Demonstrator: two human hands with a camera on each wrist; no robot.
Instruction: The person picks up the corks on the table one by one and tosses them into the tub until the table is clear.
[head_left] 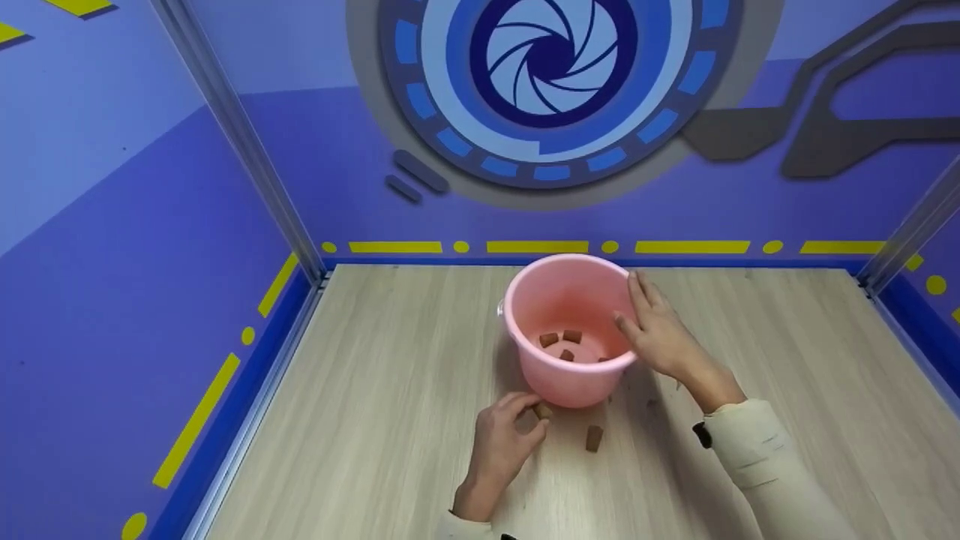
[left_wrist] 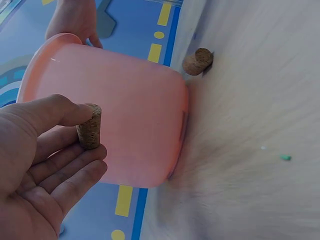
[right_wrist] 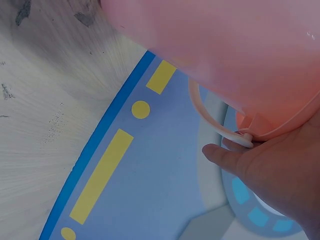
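A pink bucket (head_left: 571,386) stands on the table, with several brown corks (head_left: 572,336) lying on its bottom. My right hand (head_left: 664,337) grips the bucket's right rim, the thumb inside and the fingers outside. In the right wrist view the bucket's handle (right_wrist: 207,114) hangs down close to that hand. Just in front of the bucket, my left hand (head_left: 501,442) pinches a tapered cork (left_wrist: 90,129) between thumb and fingers, its other fingers loosely spread. Another cork (head_left: 594,438) lies on the tabletop to the right of the left hand.
The wood-grain table (head_left: 375,420) is bounded by a blue patterned wall (head_left: 420,217) behind and one on the left (head_left: 112,300). A tiny green bit (left_wrist: 285,157) lies on the tabletop. Dark marks (right_wrist: 84,19) show on the table near the bucket.
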